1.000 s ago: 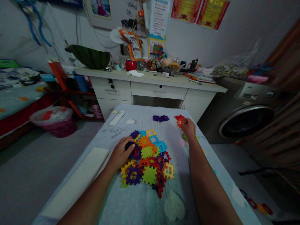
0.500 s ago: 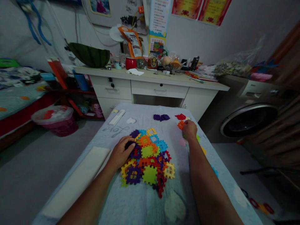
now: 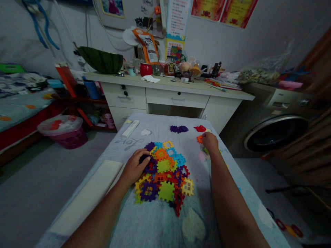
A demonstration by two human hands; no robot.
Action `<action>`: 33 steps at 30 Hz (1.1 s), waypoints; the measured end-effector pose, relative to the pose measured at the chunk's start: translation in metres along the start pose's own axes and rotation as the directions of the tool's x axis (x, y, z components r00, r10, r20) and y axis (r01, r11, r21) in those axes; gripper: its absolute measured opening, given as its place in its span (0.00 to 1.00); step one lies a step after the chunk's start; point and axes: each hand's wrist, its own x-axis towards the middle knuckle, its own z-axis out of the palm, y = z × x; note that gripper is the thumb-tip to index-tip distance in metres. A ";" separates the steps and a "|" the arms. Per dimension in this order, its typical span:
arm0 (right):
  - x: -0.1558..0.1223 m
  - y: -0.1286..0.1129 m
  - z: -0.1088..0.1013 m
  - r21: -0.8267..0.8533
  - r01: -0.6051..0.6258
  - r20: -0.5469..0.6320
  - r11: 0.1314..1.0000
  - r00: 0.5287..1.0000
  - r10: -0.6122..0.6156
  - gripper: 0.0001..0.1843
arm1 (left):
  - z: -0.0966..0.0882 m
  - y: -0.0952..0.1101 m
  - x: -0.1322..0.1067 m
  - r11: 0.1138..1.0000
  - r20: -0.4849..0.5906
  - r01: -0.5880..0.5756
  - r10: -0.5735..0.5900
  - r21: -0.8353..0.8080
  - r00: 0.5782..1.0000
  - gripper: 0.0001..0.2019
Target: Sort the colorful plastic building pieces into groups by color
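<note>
A mixed heap of flat plastic interlocking pieces (image 3: 163,166) lies mid-table, in purple, orange, green, yellow, blue and red, some with window cut-outs. My left hand (image 3: 136,167) rests on the heap's left edge, thumb apart from the fingers, over dark purple pieces (image 3: 152,166). Further off on the right, my right hand (image 3: 210,142) has its fingers closed at an orange piece (image 3: 199,139), partly covering it. Under that hand a green piece (image 3: 206,151) shows. Red pieces (image 3: 200,128) lie just beyond it, and a group of purple pieces (image 3: 179,128) sits to their left.
The table has a light blue cloth (image 3: 196,186). A long white box (image 3: 130,128) lies at its far left, and a white slab (image 3: 88,196) runs along the left edge. Behind stands a white desk (image 3: 124,97) with clutter; a washing machine (image 3: 274,120) is at right.
My right hand has stayed by the orange piece, shifting only slightly and covering more of the pieces near its wrist. My left hand has kept its place. The whole view has shifted a little.
</note>
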 end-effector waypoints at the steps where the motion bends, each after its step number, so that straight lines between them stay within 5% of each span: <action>1: -0.001 -0.001 0.000 -0.028 0.020 0.025 0.999 1.000 -0.019 0.17 | 0.000 0.000 0.000 1.000 0.001 0.000 0.000 0.000 1.000 0.13; 7: -0.006 -0.005 0.005 -0.119 0.092 0.134 0.989 0.988 -0.076 0.18 | 0.000 0.001 0.000 1.000 -0.003 0.010 -0.010 -0.012 1.000 0.13; 19: -0.015 -0.022 0.002 -0.061 0.188 0.122 0.980 0.976 -0.179 0.20 | 0.000 0.005 0.001 0.999 -0.007 0.031 -0.031 -0.034 0.999 0.13; 21: -0.022 -0.036 0.004 0.029 0.323 0.126 0.946 0.938 -0.324 0.20 | 0.000 0.004 0.001 0.999 -0.006 0.034 -0.034 -0.035 0.999 0.12; 26: -0.049 -0.076 0.029 0.167 0.620 0.181 0.766 0.745 -0.642 0.20 | 0.000 0.004 0.001 0.999 -0.003 0.028 -0.028 -0.034 1.000 0.12; 33: -0.064 -0.086 0.049 0.032 0.670 0.232 0.742 0.717 -0.657 0.22 | 0.000 0.003 0.000 0.999 -0.010 0.022 -0.022 -0.031 1.000 0.13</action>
